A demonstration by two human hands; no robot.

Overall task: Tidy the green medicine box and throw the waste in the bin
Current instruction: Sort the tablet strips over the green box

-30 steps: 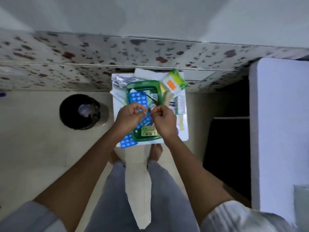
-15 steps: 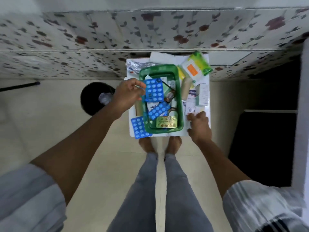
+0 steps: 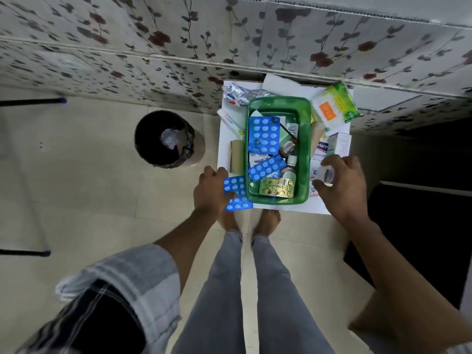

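Two hands flank the green medicine box [image 3: 305, 139]: left hand [image 3: 212, 192] pinching a blue blister strip [image 3: 236, 192] nearer the bin [image 3: 163, 137], right hand [image 3: 339, 185] cupping a small pale object [image 3: 325, 175].

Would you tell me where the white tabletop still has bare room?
Only the near strip of the white tabletop in front of the green box. Both side margins are crowded with packets, and the left hand and right hand cover the corners.

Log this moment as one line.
left hand: on blue pill strip beside green box | right hand: gripping small clear item | bin: left of table
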